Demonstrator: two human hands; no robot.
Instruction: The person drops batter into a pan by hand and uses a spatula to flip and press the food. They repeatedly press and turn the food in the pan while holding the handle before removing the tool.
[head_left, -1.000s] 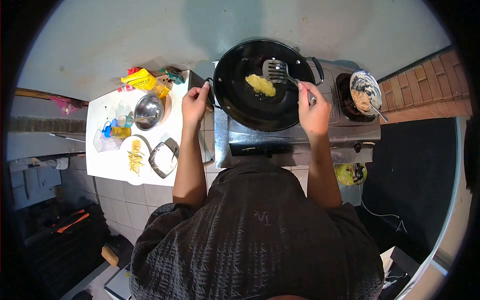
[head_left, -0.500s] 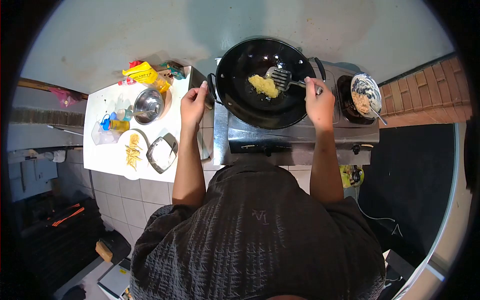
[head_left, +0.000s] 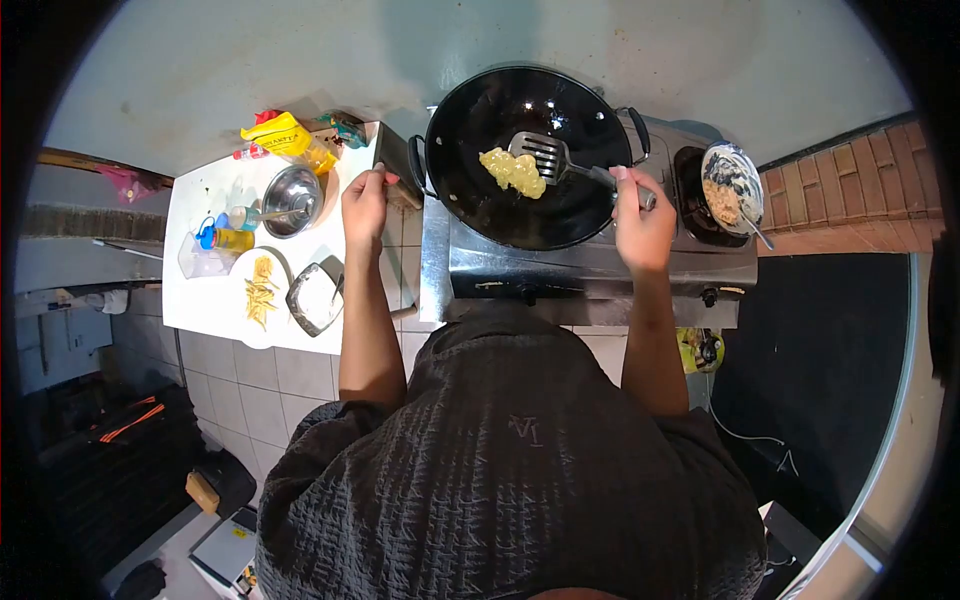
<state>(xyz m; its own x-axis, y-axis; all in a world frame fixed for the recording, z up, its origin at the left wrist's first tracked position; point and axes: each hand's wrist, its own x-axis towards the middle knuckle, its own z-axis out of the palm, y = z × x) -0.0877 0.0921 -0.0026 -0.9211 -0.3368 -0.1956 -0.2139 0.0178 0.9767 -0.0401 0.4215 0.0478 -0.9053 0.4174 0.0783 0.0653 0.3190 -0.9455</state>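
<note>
A black wok (head_left: 470, 215) sits on the stove, and a glossy yellow piece of food (head_left: 510, 174) lies left of its middle. My right hand (head_left: 642, 218) is wrapped round the handle of a slotted spatula (head_left: 545, 155), whose metal head overlaps the right side of the food. My left hand (head_left: 364, 208) is off to the left of the wok, a short gap from its left handle (head_left: 417, 165). Its fingers are curled in, with the thumb against them, and nothing shows in them.
The steel stove (head_left: 600, 275) carries a bowl of pale mixture (head_left: 722, 190) with a spoon on its right burner. On the white table (head_left: 195, 310) at left are a steel bowl (head_left: 292, 200), a plate of golden strips (head_left: 260, 290), a dark dish of white powder (head_left: 316, 302), bottles and a yellow packet (head_left: 283, 137).
The spatula head has moved left and shows its slots flat; the food has shifted left and looks glossier. My left hand has drawn left, away from the wok's handle.
</note>
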